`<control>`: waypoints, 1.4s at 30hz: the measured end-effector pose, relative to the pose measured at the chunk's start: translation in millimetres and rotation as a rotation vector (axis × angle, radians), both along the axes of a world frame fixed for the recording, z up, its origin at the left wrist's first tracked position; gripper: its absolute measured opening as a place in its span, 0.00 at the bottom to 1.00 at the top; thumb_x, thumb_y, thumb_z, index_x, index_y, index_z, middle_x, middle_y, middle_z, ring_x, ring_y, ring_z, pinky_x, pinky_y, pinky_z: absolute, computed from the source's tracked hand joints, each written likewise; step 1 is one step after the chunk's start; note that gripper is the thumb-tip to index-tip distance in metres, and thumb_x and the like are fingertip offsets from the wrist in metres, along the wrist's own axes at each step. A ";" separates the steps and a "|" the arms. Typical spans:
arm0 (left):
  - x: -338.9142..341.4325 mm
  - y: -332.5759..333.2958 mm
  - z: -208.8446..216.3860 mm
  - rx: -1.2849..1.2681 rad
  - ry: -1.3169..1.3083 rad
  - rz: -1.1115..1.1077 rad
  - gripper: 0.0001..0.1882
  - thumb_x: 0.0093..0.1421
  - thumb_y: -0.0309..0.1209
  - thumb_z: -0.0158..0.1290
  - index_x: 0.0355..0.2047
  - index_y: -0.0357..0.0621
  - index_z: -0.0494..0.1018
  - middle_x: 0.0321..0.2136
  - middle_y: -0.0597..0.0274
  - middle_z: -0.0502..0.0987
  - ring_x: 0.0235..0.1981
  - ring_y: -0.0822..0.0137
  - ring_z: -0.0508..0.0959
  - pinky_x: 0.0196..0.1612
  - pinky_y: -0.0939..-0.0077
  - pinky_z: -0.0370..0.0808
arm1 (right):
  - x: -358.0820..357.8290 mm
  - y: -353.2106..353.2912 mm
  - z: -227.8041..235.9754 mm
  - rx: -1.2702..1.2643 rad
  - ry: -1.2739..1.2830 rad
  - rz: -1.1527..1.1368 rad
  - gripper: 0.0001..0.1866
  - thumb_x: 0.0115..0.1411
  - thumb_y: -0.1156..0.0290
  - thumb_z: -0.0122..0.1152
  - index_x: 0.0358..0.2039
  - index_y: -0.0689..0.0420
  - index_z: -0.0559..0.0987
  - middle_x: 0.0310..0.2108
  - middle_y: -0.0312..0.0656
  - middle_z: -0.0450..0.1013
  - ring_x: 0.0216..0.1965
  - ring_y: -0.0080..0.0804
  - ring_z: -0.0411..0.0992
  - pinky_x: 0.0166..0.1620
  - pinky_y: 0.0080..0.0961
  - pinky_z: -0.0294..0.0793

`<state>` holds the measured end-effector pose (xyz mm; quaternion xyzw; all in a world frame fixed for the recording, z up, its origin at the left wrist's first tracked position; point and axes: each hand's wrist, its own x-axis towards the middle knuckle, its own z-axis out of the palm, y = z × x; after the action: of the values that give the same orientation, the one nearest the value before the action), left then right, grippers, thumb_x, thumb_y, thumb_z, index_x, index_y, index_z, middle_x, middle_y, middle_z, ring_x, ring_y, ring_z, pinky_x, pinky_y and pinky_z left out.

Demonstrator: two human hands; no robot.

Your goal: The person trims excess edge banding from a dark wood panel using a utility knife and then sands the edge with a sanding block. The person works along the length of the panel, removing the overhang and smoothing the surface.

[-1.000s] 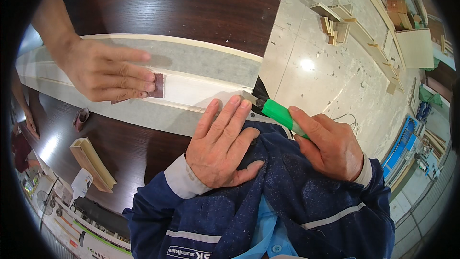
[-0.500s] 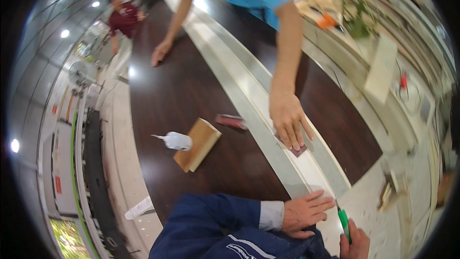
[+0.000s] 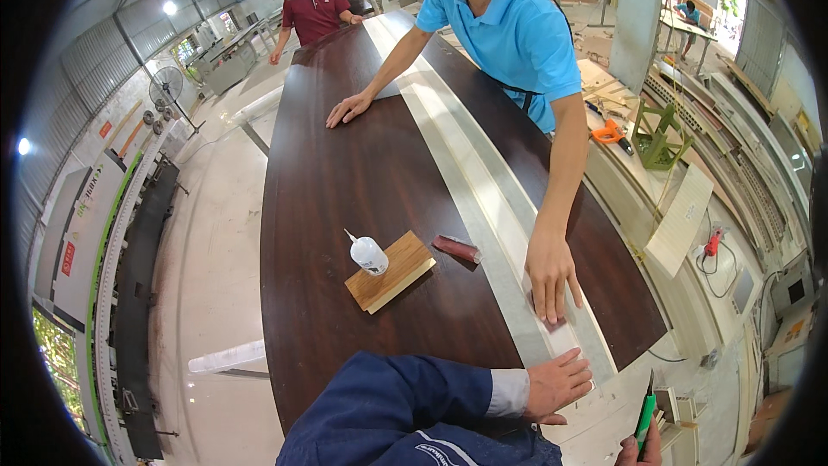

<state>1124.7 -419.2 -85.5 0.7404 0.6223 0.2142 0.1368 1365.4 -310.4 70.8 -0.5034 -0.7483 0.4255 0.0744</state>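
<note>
My left hand (image 3: 559, 384) lies flat with fingers stretched over the near end of a long white strip (image 3: 565, 341), which runs down a dark brown wood-grain panel (image 3: 345, 181). My right hand (image 3: 640, 450), partly cut off by the lower edge, grips a green utility knife (image 3: 645, 418) with its blade upward, beside the panel's near corner and apart from it. Just beyond my left hand, a co-worker's hand (image 3: 552, 274) presses a small reddish-brown piece, like sandpaper (image 3: 555, 325), onto the strip. The co-worker's other hand (image 3: 349, 110) rests on the panel farther off.
On the panel stand a white nozzle bottle (image 3: 369, 255) on a wooden block (image 3: 392, 272) and a dark red roll (image 3: 457, 248). At the right are an orange tool (image 3: 611, 135), a green stool (image 3: 660, 136) and stacked boards. A person in dark red (image 3: 316, 17) stands at the far end.
My view has tilted up, showing more of the room. The knife has moved away from the strip's end, out to the right. The co-worker's hand still presses on the strip.
</note>
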 end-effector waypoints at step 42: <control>3.9 4.2 -4.6 -0.123 -0.053 -0.161 0.59 0.56 0.57 0.63 0.75 0.26 0.55 0.76 0.27 0.54 0.80 0.32 0.50 0.82 0.34 0.38 | 14.1 -7.2 -54.6 0.047 0.360 -0.106 0.24 0.70 0.71 0.64 0.64 0.63 0.77 0.22 0.28 0.66 0.19 0.16 0.60 0.21 0.21 0.59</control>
<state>1128.7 -415.0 -90.1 0.7722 0.5690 0.1835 0.2151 1379.5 -317.6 16.3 -0.4560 -0.7051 0.4866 0.2410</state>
